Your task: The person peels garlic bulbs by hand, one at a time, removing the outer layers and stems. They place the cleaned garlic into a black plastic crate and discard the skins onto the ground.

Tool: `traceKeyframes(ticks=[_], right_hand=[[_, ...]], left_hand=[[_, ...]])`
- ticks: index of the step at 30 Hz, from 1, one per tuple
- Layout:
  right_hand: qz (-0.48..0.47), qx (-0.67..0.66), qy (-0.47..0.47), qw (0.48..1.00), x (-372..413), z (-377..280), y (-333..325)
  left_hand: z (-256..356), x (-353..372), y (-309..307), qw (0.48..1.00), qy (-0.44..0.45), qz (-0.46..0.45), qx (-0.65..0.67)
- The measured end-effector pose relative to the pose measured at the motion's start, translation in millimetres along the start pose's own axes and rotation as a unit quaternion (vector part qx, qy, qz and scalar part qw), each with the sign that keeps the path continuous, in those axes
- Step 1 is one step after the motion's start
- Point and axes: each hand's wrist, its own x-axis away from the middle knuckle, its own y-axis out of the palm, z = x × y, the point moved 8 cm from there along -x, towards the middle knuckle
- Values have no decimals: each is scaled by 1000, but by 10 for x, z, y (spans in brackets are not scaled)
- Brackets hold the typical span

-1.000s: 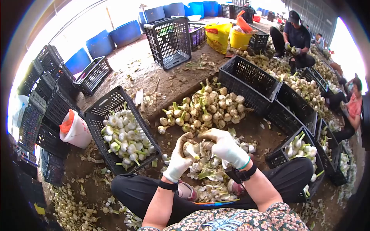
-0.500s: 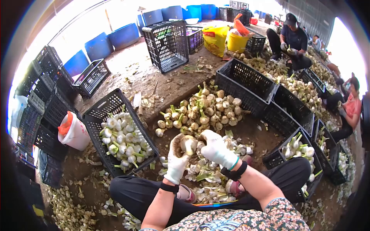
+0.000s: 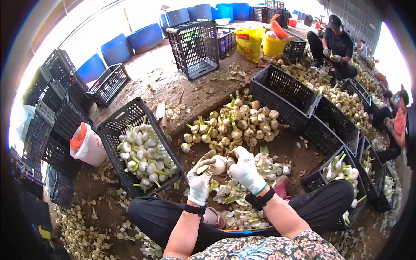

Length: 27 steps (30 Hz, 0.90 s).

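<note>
Between my hands is a whitish garlic bulb (image 3: 219,164). My left hand (image 3: 199,178), in a soiled white glove, is closed around its left side. From the right, my gloved right hand (image 3: 246,172) has its fingers curled against the bulb, and the fingertips are partly hidden. Below them lies a heap of peeled-off garlic skins (image 3: 234,195). Just beyond my hands sits a pile of unpeeled, brownish garlic bulbs (image 3: 238,123). To the left, a black crate (image 3: 113,151) holds many clean white garlic bulbs (image 3: 145,154).
Black crates (image 3: 284,93) line the right, one with white garlic (image 3: 340,173). A white bucket (image 3: 93,151) with an orange bag stands at left, near stacked crates (image 3: 65,112). Yellow bags (image 3: 250,43) stand ahead. A co-worker (image 3: 338,47) handles garlic at upper right; another person sits far right.
The view has shifted slightly, so the scene sits further right. My left fingers have moved over the bulb, and the bulb shows a whiter side. Both hands stay at it.
</note>
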Motion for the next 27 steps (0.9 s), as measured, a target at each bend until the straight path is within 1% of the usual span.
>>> traceKeyframes(ticks=[2, 3, 4, 5, 6, 7, 8, 10, 11, 12, 14, 15, 16, 17, 18, 19, 20, 21, 22, 23, 24, 26, 27], right_hand=[[4, -21, 31, 999, -13, 133, 23], [22, -1, 0, 1000, -5, 163, 22], [22, 0, 1, 1000, -39, 245, -15], [9, -83, 108, 991, -71, 512, -60], [-3, -166, 213, 963, -54, 788, -63], [-12, -281, 267, 922, -24, 964, -11], [-87, -344, 277, 893, 26, 1043, 95], [-156, -430, 255, 852, 88, 467, 142], [-190, -444, 197, 853, 118, 174, 138], [-179, -435, 177, 864, 130, -47, 88], [-109, -309, 128, 936, 108, -28, 85], [-114, -312, 126, 935, 132, 30, 150], [-110, -291, 105, 945, 129, 68, 173], [-106, -269, 85, 954, 123, 105, 207], [-112, -271, 83, 953, 138, 31, 213], [-108, -236, 78, 963, 160, -94, 160], [-103, -201, 72, 972, 172, -170, 123], [-129, -227, 98, 960, 183, -160, 176], [-130, -226, 98, 961, 174, -148, 175], [-151, -253, 101, 950, 171, -139, 215], [-174, -281, 104, 938, 173, -135, 258], [-192, -302, 109, 927, 167, -98, 280], [-204, -322, 116, 917, 180, -68, 293]], left_hand=[[14, -1, 74, 998, 5, -59, 34], [-71, -3, 29, 997, -19, -54, 53], [-130, -27, 0, 984, -48, -55, 161], [-119, -7, -26, 971, -42, -67, 224], [13, -12, -2, 955, -34, -79, 284], [51, -43, -68, 961, -22, -59, 269], [88, -71, -136, 967, -10, -38, 253], [42, -91, -104, 976, -6, -36, 213], [-73, -79, -93, 981, 1, -48, 185], [-58, -58, 10, 983, 28, -62, 173], [-174, -25, 15, 993, -27, 7, 113], [-195, 20, 28, 991, -86, 38, 100], [-102, 36, 83, 991, -98, 54, 69], [-160, 49, 58, 987, -124, 72, 76], [-240, 70, 13, 981, -153, 89, 84], [-334, 92, -39, 973, -177, 104, 108], [-384, 94, -84, 972, -177, 107, 108], [-412, 93, -94, 967, -176, 111, 150], [-433, 90, -100, 959, -174, 114, 191], [-413, 85, -105, 960, -161, 96, 207], [-389, 75, -122, 960, -160, 98, 207], [-320, 28, -93, 964, -157, 53, 209], [-336, 29, -115, 966, -164, 48, 193]])
